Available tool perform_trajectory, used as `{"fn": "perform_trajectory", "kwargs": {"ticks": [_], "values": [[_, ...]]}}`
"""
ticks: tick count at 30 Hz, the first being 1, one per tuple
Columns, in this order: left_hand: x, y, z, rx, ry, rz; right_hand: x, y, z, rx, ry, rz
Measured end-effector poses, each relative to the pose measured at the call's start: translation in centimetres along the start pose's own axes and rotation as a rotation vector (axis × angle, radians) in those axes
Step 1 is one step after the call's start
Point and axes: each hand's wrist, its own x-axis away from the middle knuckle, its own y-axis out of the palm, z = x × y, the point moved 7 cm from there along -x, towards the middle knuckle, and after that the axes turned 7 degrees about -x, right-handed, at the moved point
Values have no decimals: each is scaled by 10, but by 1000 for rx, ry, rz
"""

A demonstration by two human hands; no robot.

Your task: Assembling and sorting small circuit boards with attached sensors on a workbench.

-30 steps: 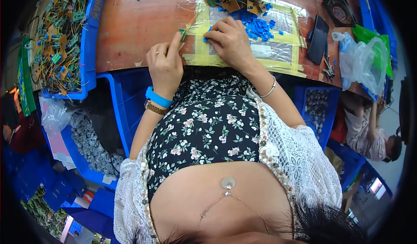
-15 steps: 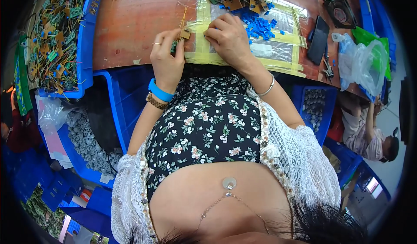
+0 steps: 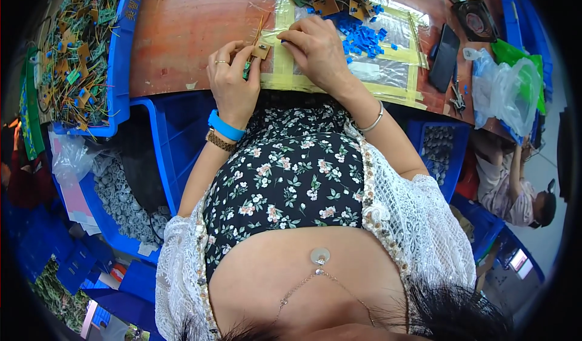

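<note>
Since the earlier frame, your right hand (image 3: 318, 50) has shifted a little left and farther out, bringing its fingertips closer to the brown board (image 3: 262, 51), which has come slightly nearer and to the right with your left hand (image 3: 232, 83). That board sits just past your left fingertips, over the near edge of the table (image 3: 200, 31), with thin wires (image 3: 259, 30) running away from it toward the far side. Your left thumb and forefinger pinch a small green board (image 3: 246, 69), and the other left fingers are curled in close beside them. Your right thumb and forefinger are pressed together on a small blue cap (image 3: 284, 40), mostly hidden by the fingertips; it is near the brown board but apart from it. Under your hands, yellow tape (image 3: 282, 68) borders a clear sheet (image 3: 394, 68) on the table. Just to the right of your right hand lies a loose pile of blue caps (image 3: 362, 39), and beyond it, on the far side, a heap of brown boards (image 3: 330, 4). Farther right are a dark phone (image 3: 444, 57), keys (image 3: 458, 98) nearer you, a black fan (image 3: 476, 19) and a clear plastic bag (image 3: 512, 92). At far left, a blue bin (image 3: 119, 68) is full of wired boards, and nearer you, below table level, grey parts (image 3: 124, 195) fill another.
</note>
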Motion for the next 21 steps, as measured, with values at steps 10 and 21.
{"fn": "perform_trajectory", "kwargs": {"ticks": [10, 21], "values": [[7, 1, 8, -42, 151, 47, -6, 7, 24, -16, 153, -66], [12, -3, 8, -8, 177, 129, -10, -17, 14, -65, 118, 51]]}}
